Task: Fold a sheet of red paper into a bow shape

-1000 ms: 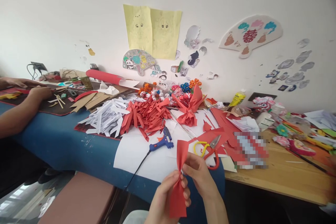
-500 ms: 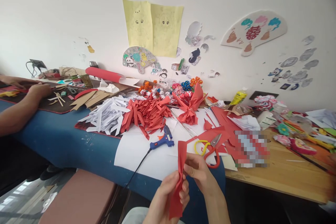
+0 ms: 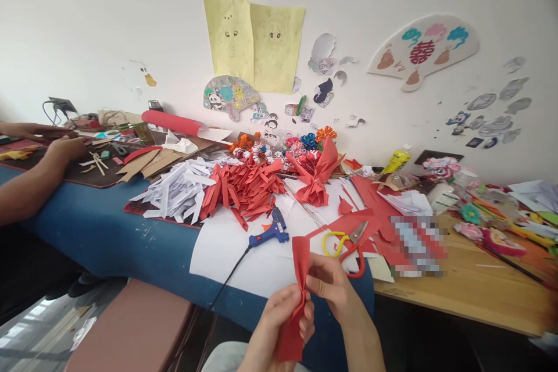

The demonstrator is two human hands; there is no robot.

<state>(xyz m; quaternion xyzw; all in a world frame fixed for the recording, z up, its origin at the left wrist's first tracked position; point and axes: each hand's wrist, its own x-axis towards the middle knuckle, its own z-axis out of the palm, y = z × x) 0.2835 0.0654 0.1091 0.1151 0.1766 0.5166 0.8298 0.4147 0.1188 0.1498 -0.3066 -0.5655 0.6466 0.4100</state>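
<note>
Nearer and right of blue glue gun (image 3: 269,235): red paper strip (image 3: 300,253), gathered at middle. Left hand (image 3: 281,315) clamped on gather; right hand (image 3: 335,288), fingertips pinched on strip's edge. Right of glue gun: scissors (image 3: 353,240).

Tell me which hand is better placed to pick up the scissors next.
Probably the right hand: it is closer to the scissors, which lie just beyond it. The left hand is farther off and grips the red paper around its pinched middle.
</note>
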